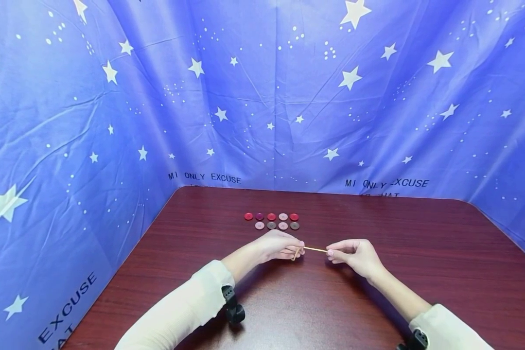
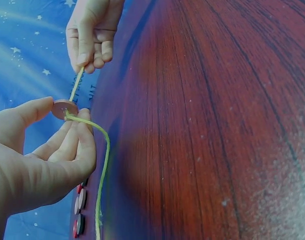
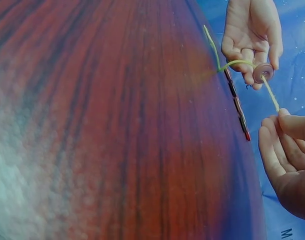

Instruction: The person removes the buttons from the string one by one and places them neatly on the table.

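My left hand (image 1: 281, 244) pinches a round brownish-pink button (image 2: 65, 109) by its edge between thumb and fingers. A yellow cord (image 1: 315, 249) runs through the button's middle. On one side the cord stretches straight to my right hand (image 1: 358, 256), whose thumb and forefinger pinch it. From the button's other face a longer, loose length of cord (image 2: 106, 150) bends away and hangs down, as the left wrist view shows. In the right wrist view the button (image 3: 263, 73) faces the camera, with the cord coming out of its centre. Both hands are held above the table.
Beyond the left hand, two rows of buttons (image 1: 271, 217) in red, purple, pink and grey lie on the dark red-brown wooden table (image 1: 420, 233). A blue curtain (image 1: 262, 97) with white stars hangs behind and beside the table. Black wrist straps (image 1: 233, 304) sit on the sleeves.
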### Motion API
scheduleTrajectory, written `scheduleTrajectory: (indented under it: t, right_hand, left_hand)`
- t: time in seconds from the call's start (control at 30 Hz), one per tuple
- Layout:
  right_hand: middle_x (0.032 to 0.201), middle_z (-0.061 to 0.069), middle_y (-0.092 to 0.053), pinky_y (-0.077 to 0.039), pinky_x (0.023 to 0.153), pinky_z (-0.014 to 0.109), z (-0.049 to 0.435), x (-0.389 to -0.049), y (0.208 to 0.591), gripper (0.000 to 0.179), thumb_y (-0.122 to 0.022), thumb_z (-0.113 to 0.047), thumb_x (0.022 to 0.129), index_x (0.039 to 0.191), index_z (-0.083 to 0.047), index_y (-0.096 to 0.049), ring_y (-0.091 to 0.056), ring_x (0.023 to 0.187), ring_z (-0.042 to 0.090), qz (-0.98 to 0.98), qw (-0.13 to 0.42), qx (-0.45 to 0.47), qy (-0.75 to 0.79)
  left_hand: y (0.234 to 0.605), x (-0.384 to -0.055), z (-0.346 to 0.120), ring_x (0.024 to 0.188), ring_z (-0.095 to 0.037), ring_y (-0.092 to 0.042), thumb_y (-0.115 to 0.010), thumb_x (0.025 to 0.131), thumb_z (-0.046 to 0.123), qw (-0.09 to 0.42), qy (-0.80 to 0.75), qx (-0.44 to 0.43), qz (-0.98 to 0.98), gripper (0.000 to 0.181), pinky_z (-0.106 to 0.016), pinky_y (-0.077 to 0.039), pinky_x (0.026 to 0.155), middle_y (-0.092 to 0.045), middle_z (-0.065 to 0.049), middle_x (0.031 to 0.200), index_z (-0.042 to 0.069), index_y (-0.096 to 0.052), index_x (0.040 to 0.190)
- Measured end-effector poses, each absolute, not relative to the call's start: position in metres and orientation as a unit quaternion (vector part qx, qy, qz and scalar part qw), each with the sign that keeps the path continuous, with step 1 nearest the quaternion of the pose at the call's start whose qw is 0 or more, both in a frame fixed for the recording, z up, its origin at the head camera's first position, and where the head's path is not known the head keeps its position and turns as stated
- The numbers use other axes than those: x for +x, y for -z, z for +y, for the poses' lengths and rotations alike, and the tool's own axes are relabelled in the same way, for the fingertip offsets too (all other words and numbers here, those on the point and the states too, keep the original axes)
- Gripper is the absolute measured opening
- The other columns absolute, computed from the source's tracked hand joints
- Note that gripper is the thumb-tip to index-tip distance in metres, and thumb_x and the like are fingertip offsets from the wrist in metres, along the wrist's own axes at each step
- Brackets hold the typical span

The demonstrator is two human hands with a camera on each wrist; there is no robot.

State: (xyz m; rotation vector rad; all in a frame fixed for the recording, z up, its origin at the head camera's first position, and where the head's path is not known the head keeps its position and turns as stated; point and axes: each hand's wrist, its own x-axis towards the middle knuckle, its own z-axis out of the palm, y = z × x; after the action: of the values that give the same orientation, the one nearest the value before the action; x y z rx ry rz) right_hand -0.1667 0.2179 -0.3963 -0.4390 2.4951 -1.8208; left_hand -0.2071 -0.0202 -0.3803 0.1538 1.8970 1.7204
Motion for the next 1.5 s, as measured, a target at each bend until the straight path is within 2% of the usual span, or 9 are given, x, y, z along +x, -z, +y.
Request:
scheduleTrajectory:
  t: [0.27,0.53,0.93,1.3,1.5]
  right_hand:
    - [0.085,0.008,-0.076,-0.061,0.069,0.031,0.219,-0.168,0.397,0.033,-0.072,-0.006,0.084,0.105,0.018,-0.065,-0.073,0.073,0.01,0.802,0.019,-0.119,0.585]
    - [0.088,0.017,-0.075,-0.061,0.069,0.032,0.221,-0.168,0.397,0.031,-0.072,-0.007,0.084,0.104,0.016,-0.066,-0.074,0.073,0.013,0.806,0.015,-0.117,0.579]
    - [0.088,0.013,-0.076,-0.061,0.07,0.031,0.223,-0.166,0.396,0.032,-0.072,-0.008,0.084,0.104,0.016,-0.066,-0.073,0.073,0.01,0.804,0.018,-0.112,0.583]
    - [0.086,0.005,-0.077,-0.061,0.071,0.032,0.223,-0.166,0.395,0.033,-0.072,-0.009,0.084,0.105,0.016,-0.066,-0.074,0.074,0.013,0.802,0.024,-0.108,0.588]
    - [0.087,0.01,-0.076,-0.061,0.071,0.033,0.225,-0.167,0.397,0.034,-0.07,-0.006,0.085,0.107,0.018,-0.064,-0.074,0.074,0.013,0.793,0.024,-0.108,0.599]
  left_hand:
    - [0.378,-0.207,-0.024,0.075,-0.008,-0.065,-0.063,0.091,0.013,0.289,-0.65,0.05,0.701,0.025,-0.02,-0.056,0.071,-0.07,-0.001,0.08,-0.006,-0.067,0.107]
    - [0.38,-0.21,-0.028,0.07,-0.007,-0.063,-0.061,0.092,0.01,0.302,-0.657,0.05,0.689,0.026,-0.017,-0.053,0.064,-0.068,0.001,0.075,-0.009,-0.065,0.109]
    - [0.381,-0.212,-0.035,0.071,-0.007,-0.064,-0.062,0.091,0.011,0.299,-0.657,0.057,0.69,0.028,-0.017,-0.053,0.065,-0.068,0.001,0.076,-0.01,-0.064,0.109]
    - [0.386,-0.213,-0.042,0.07,-0.006,-0.064,-0.061,0.092,0.012,0.302,-0.656,0.054,0.69,0.028,-0.016,-0.053,0.066,-0.068,0.001,0.077,-0.009,-0.065,0.109]
    - [0.385,-0.213,-0.046,0.072,-0.005,-0.064,-0.06,0.092,0.014,0.298,-0.652,0.056,0.695,0.03,-0.015,-0.052,0.066,-0.069,0.002,0.077,-0.009,-0.065,0.111]
